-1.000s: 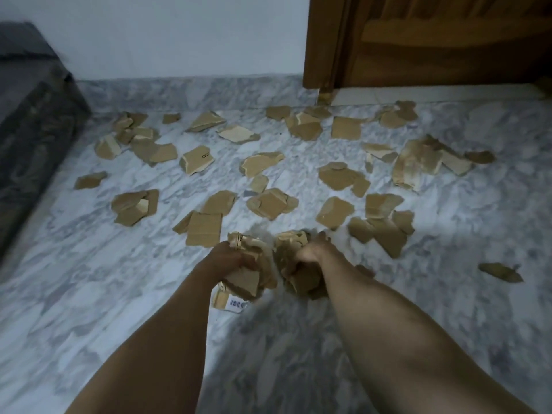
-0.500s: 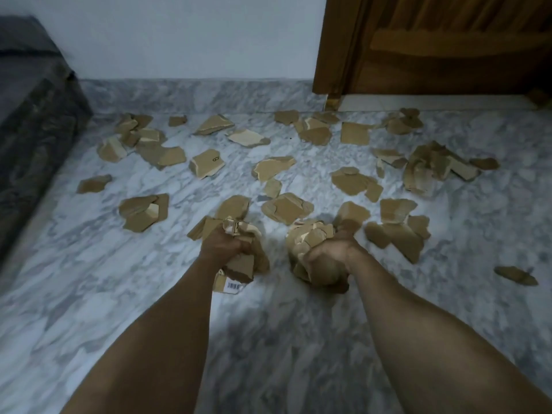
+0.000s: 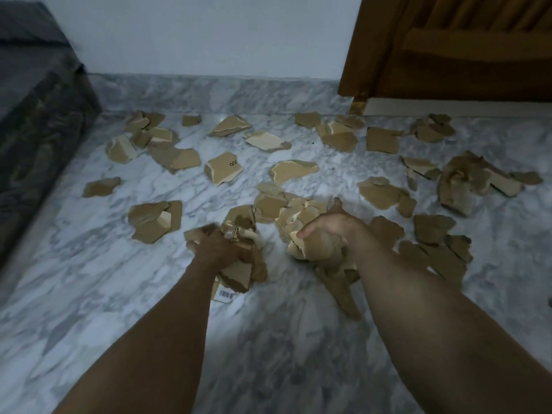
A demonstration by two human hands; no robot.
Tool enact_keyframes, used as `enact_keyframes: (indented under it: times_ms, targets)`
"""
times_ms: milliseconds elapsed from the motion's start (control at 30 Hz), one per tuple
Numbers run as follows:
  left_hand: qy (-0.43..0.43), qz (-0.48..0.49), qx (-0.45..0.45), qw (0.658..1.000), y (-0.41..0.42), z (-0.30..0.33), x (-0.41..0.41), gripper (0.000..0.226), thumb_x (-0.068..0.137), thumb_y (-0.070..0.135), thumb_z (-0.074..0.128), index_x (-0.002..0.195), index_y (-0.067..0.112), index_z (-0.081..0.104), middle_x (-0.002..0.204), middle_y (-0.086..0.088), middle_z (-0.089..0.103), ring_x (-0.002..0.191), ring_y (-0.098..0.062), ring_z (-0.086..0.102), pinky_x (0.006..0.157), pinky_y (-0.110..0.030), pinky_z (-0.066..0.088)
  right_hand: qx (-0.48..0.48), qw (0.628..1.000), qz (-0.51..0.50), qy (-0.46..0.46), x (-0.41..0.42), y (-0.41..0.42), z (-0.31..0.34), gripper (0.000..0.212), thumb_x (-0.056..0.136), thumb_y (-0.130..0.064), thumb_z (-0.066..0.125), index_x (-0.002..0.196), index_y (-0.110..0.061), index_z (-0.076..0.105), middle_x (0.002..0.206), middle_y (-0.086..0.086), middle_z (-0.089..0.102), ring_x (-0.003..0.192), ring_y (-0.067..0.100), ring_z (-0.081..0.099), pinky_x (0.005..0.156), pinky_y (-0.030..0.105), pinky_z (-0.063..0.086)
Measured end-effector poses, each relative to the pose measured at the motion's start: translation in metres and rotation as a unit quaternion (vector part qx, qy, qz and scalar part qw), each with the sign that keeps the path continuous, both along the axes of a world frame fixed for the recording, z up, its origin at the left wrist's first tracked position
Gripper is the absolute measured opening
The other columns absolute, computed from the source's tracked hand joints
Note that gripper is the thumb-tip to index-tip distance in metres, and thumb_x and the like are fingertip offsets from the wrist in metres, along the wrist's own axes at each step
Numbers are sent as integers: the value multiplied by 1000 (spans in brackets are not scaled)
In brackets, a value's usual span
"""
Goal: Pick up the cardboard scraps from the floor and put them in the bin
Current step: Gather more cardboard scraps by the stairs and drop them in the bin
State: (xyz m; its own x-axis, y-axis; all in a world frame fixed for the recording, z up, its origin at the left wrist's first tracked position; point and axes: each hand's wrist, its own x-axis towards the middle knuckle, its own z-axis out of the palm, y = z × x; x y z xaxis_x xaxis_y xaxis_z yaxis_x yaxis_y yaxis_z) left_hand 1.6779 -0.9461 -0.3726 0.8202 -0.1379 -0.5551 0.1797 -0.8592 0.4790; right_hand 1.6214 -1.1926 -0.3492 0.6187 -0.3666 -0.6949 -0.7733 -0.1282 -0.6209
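Both hands have pushed farther across the marble floor since a second ago, each clamped on a wad of torn brown cardboard scraps: left hand, right hand. A barcode label hangs from the left bundle; a loose scrap reads "CO". More scraps litter the floor toward the wooden door.

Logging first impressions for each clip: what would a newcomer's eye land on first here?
Two hands in the centre, the left hand and right hand, each grip a bunch of cardboard scraps: the left bunch has a barcode label at its bottom, the right bunch is paler. Beyond them, loose torn scraps litter the marble floor up to a wooden door at upper right.
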Motion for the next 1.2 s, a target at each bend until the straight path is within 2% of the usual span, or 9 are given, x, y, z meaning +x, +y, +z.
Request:
enact_keyframes:
  times_ms: [167,267,433,533,600,733,867,1067,1200]
  targets:
    - [13,-3,41,999,-6,-2,3,84,47,49,85,120,22,54,132,-11,48,121,-32,47,98,-39,44,-29,990,106,88,27,9,-8,121,50,-21,97,151,-5,33,154,13,39,137,39,41,96,44,47]
    - [20,25,-9,999,-8,-17,6,91,28,44,76,114,20,64,119,-7,63,108,-28,60,78,-32,52,-25,994,86,58,23,16,-22,118,51,-17,96,150,-5,35,154,14,39,137,39,41,95,45,49]
    - [19,31,-57,998,-15,4,-8,69,34,32,77,101,16,71,100,-6,71,94,-26,69,80,-38,60,15,999,28,-41,-1,3,-12,100,56,-15,94,143,-12,45,143,0,50,129,25,49,97,34,49]
    - [16,-4,-119,993,-25,16,-29,38,49,22,83,86,19,71,88,-3,70,85,-22,67,78,-39,60,27,994,-32,-100,-31,-20,8,63,56,-17,93,111,-21,62,109,-8,64,93,9,59,72,26,50]
    - [27,-47,-175,983,-37,26,-42,26,67,5,83,78,23,69,79,5,67,76,-15,64,65,-28,56,29,995,-57,-82,-53,-40,20,84,42,-30,96,119,-18,65,115,-4,67,102,17,63,80,31,53]
    - [59,-146,-242,958,-75,40,-63,34,76,-9,76,101,12,67,83,7,66,76,-9,62,59,-16,49,33,995,-92,-27,-109,-81,30,100,30,-44,97,121,-19,67,126,4,66,119,26,60,103,43,47]
    - [96,-199,-211,952,-119,33,-85,62,69,6,86,115,16,47,96,3,60,85,-11,61,65,-27,51,45,984,-170,-12,-183,-91,34,52,64,-19,90,111,-11,68,107,10,70,100,29,66,87,41,56]
    - [70,-211,-123,967,-161,13,-113,101,75,14,84,149,13,16,129,-12,53,114,-33,56,79,-34,45,61,969,-233,-47,-241,-103,11,60,56,-11,93,112,-15,71,106,10,75,97,34,70,81,48,60]
    - [-17,-257,-7,966,-171,-1,-111,86,71,25,85,144,17,41,140,-15,45,126,-34,47,86,-35,44,49,953,-277,-109,-242,-127,4,52,59,-10,92,107,-17,73,105,6,75,95,29,71,79,41,60]
